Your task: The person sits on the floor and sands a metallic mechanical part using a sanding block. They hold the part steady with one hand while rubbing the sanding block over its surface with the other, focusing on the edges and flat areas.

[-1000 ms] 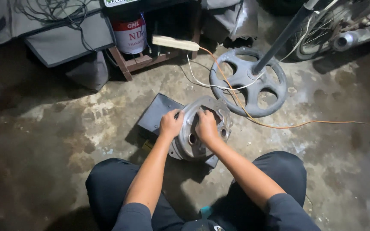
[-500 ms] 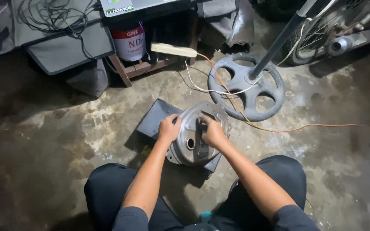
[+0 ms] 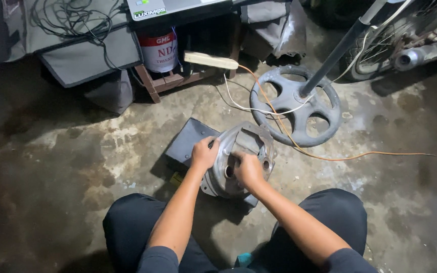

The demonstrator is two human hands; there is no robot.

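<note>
A round grey metal engine cover point(image 3: 246, 144) rests on a dark flat board point(image 3: 188, 141) on the concrete floor between my knees. My left hand point(image 3: 205, 153) grips the cover's left rim with its fingers curled over the edge. My right hand point(image 3: 248, 170) lies on the cover's face near the middle, fingers closed and pressing down; whether it holds a small tool I cannot tell.
A round fan base with its pole point(image 3: 299, 108) stands just beyond the cover. An orange cord point(image 3: 360, 156) and a white cord trail over the floor. A paint can point(image 3: 159, 50) sits on a wooden pallet behind, next to a power strip point(image 3: 211, 60). A wheel point(image 3: 405, 35) is at the top right.
My right hand has slid from the cover's upper rim down to its middle. My left hand has stayed on the left rim. The camera has tipped a little.
</note>
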